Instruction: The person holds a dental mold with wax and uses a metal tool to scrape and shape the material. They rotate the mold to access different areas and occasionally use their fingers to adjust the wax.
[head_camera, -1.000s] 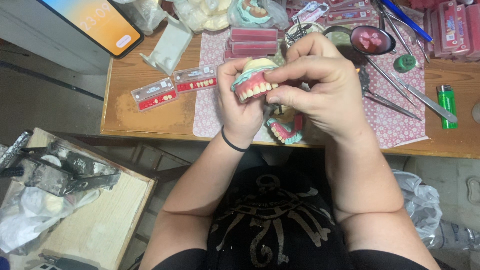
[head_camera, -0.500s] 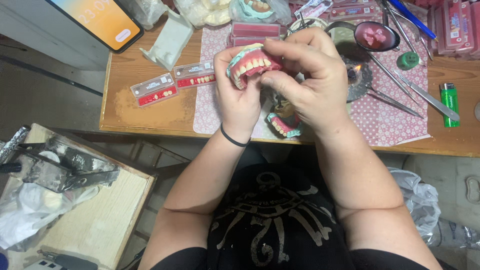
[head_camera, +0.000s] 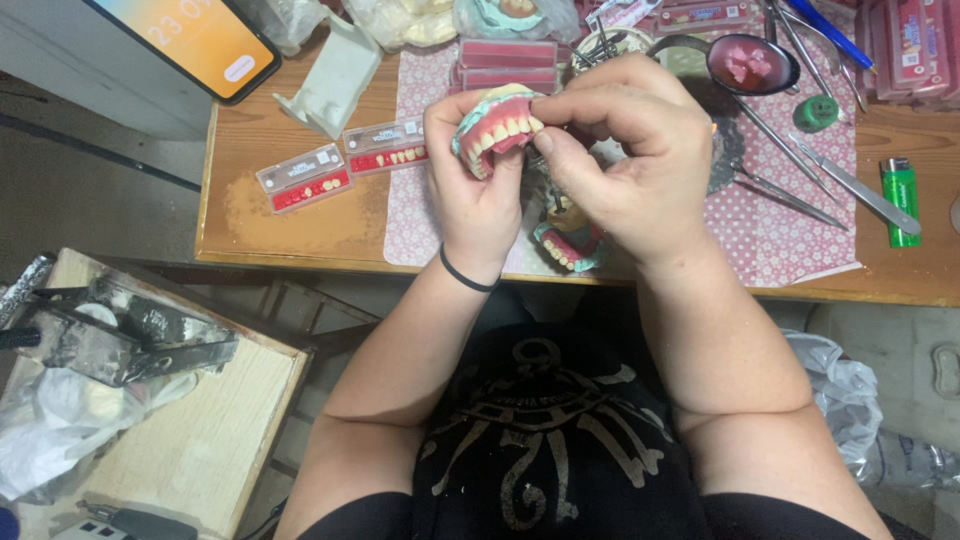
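Tooth-setting appears under way: left hand (head_camera: 478, 190) closed around the denture model (head_camera: 497, 135), right hand (head_camera: 628, 150) pinching its front teeth; next adjustment likely needs light, precise pressure.

A wooden surface (head_camera: 290, 215) stood over a grey floor (head_camera: 90, 190); a pale wooden stand (head_camera: 200, 440) sat lower left.

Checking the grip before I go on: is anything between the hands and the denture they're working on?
Nothing visible. The left hand holds the denture directly, and the right hand has its fingertips right at the teeth. The second denture lies below on the table, apart.
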